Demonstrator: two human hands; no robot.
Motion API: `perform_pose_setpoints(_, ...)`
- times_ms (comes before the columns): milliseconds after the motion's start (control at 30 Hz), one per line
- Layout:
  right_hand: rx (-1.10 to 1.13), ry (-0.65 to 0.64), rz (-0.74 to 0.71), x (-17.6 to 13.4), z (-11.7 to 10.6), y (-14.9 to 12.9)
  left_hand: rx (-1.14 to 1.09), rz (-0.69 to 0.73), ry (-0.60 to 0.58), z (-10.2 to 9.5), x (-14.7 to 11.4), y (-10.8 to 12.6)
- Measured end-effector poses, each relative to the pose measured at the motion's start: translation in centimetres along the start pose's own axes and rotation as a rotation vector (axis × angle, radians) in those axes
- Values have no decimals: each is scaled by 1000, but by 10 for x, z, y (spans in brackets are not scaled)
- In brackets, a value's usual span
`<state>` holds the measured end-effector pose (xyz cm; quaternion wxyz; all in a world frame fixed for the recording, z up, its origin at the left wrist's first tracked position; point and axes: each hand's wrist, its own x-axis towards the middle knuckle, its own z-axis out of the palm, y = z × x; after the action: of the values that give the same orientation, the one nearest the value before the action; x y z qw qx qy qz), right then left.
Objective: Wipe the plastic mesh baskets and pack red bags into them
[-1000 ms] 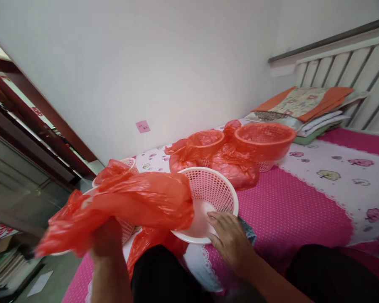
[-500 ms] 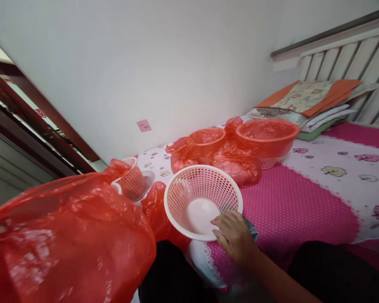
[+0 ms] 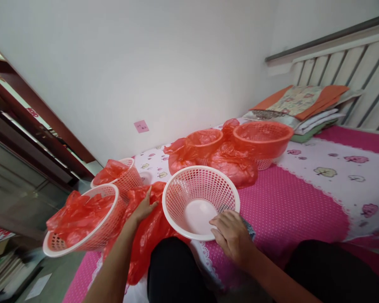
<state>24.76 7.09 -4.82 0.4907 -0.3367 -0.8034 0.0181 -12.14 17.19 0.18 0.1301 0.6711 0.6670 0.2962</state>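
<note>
A pale pink perforated plastic basket [image 3: 202, 198] stands in front of me on the bed, tilted so that its inside faces me. Its near right rim is in the grip of my right hand [image 3: 232, 229], with fingers over the edge. My left hand [image 3: 144, 207] is over a crumpled red plastic bag [image 3: 151, 240] left of this basket. Its index finger and thumb are stretched apart; the other fingers are partly hidden. Further left, a tilted basket [image 3: 109, 219] and a second basket [image 3: 134, 174] behind it have red plastic in their mouths.
Near the wall, two baskets, one left [image 3: 205, 139] and one right [image 3: 265, 139], are covered in red plastic. Folded bedding [image 3: 300, 103] lies by the white headboard [image 3: 350, 75]. My dark-clad knee [image 3: 177, 269] is close to the front basket.
My left hand has come in from the far left, where it held up a spread red bag. That bag no longer covers the left baskets. My right hand stays on the basket's rim.
</note>
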Motion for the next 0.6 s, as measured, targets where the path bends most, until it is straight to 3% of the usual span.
perform_pose_setpoints(167, 10, -39, 17, -2, -2, 0, 262, 58, 161, 4, -32, -17)
perform_pose_setpoints(267, 12, -58, 18, -1, 0, 0, 413, -167, 2, 22, -53, -45)
perform_pose_setpoints(367, 18, -52, 22, 2, 3, -1, 369, -422, -204, 66, -75, -69)
perform_pose_setpoints(500, 24, -46, 23, 6, 6, -4, 310, -558, -212, 120, -97, -82)
perform_pose_setpoints(600, 24, -40, 19, 7, 5, -7, 205, -532, -165, 117, -100, -85)
